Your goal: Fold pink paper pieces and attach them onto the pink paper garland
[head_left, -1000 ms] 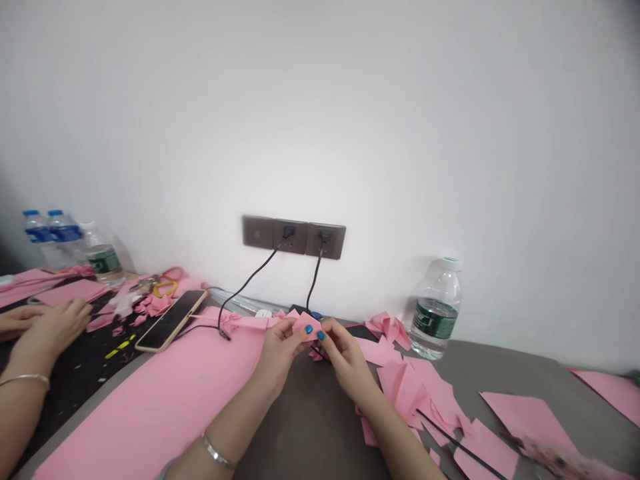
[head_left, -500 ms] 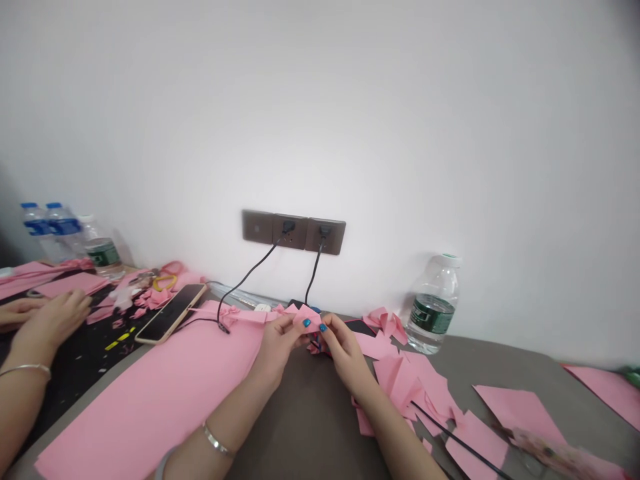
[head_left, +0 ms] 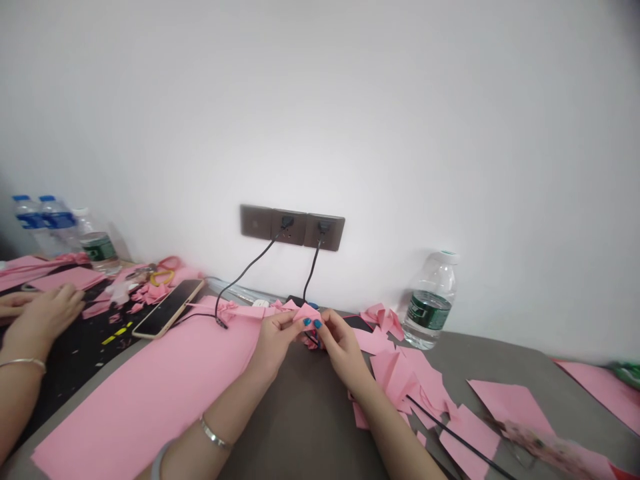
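Between my two hands is a small folded piece of pink paper (head_left: 307, 311), raised above the table. My left hand (head_left: 280, 339) pinches its left side between thumb and fingers. On the other side my right hand (head_left: 340, 340) pinches it too, and the two blue-nailed thumbs nearly meet. Part of the paper is hidden behind my fingers. Just below lies a crumpled pink and blue bit (head_left: 311, 341), too small to make out. A long stack of pink paper (head_left: 150, 393) lies under and left of my left forearm.
Cut pink pieces (head_left: 395, 373) and a black cable (head_left: 460, 440) lie to the right, near a water bottle (head_left: 430, 303). Leftward are a phone (head_left: 170, 308), yellow-handled scissors (head_left: 163, 277), several bottles (head_left: 57, 220) and another person's hands (head_left: 47, 317). Cords hang from the wall sockets (head_left: 293, 227).
My thumbs have come closer together on the pink paper, the right one moving left. The whole view has shifted slightly. The other person's hands look much the same.
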Motion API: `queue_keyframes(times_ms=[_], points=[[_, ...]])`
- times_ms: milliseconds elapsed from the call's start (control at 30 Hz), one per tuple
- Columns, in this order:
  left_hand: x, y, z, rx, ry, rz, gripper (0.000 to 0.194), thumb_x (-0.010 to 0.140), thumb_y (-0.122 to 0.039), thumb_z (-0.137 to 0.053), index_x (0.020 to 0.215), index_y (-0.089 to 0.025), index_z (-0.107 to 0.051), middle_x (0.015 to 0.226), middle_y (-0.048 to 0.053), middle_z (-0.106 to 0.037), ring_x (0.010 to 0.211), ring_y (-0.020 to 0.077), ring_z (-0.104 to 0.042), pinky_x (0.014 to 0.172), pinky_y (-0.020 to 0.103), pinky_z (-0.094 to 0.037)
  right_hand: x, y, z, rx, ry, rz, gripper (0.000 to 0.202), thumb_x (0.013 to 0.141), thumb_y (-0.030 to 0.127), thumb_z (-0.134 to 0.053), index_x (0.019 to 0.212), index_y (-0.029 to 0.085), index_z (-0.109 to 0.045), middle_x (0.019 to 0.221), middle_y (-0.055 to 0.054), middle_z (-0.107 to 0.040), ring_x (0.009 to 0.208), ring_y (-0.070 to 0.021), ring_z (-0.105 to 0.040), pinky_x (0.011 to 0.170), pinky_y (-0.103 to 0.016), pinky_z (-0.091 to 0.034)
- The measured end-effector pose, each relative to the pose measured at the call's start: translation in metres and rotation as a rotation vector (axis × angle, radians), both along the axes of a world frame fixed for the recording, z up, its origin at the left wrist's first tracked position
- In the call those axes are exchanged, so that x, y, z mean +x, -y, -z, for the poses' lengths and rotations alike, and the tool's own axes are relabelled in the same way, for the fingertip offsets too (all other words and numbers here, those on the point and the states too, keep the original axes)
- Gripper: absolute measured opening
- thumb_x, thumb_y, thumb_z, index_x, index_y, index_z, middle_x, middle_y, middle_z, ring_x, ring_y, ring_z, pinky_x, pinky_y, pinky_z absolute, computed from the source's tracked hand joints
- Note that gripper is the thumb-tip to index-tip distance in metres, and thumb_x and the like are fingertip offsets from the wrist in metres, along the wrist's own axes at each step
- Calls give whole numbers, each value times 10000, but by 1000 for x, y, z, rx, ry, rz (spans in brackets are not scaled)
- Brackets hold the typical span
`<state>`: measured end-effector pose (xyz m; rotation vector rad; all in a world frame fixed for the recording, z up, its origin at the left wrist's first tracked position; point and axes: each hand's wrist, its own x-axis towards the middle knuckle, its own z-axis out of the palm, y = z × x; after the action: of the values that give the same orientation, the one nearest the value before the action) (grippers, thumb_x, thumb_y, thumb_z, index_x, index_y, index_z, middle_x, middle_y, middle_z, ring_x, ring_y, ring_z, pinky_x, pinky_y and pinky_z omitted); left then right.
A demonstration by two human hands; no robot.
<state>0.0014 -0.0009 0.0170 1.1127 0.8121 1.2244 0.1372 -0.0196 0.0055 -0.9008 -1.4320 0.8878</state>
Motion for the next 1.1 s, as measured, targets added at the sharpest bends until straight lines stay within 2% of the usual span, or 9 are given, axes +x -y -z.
queue_keyframes(times_ms=[267, 533, 667, 833, 967, 1100], points=[[-1, 2, -3, -17, 23, 15, 276, 648, -393, -790, 751, -137, -774, 667, 33, -708, 603, 144, -622, 586, 258, -552, -1, 2, -3, -16, -41, -6, 334, 888, 454, -542, 678, 216, -439, 602, 57, -370, 532, -109, -350, 500, -219, -344], [-1, 1, 2, 0, 68, 133, 275, 750, -365, -733, 907, -144, -775, 783, 65, -727, 691, 134, -623, 652, 238, -549, 2, -2, -2, -15, -106, 59, 336, 869, 467, -564, 676, 208, -470, 584, 57, -383, 517, -106, -349, 488, -219, -330], [-2, 1, 3, -28, 44, 101, 261, 731, -370, -749, 865, -148, -782, 740, 52, -718, 672, 129, -617, 614, 220, -543, 1, -2, -1, -6, -95, 47, 324, 887, 452, -546, 688, 212, -459, 596, 58, -377, 524, -107, -345, 490, -217, -329], [-1, 2, -3, -47, 31, 19, 262, 663, -386, -791, 754, -141, -779, 685, 37, -700, 643, 132, -614, 590, 222, -543, -1, 0, -1, -6, -95, 30, 319, 891, 449, -544, 694, 215, -454, 596, 60, -378, 513, -106, -352, 474, -214, -338], [0, 4, -6, -49, 37, -6, 269, 625, -400, -806, 686, -142, -761, 645, 20, -678, 601, 124, -598, 583, 230, -539, -2, 0, -1, 0, -107, 52, 278, 884, 439, -561, 736, 210, -504, 626, 39, -460, 550, -121, -435, 502, -223, -377], [-1, 1, 1, -24, -55, 7, 290, 650, -425, -778, 669, -138, -745, 623, 18, -665, 575, 133, -589, 581, 254, -529, 1, -4, 2, 23, -107, 115, 247, 873, 419, -579, 760, 200, -553, 683, 7, -536, 644, -149, -508, 592, -249, -429]])
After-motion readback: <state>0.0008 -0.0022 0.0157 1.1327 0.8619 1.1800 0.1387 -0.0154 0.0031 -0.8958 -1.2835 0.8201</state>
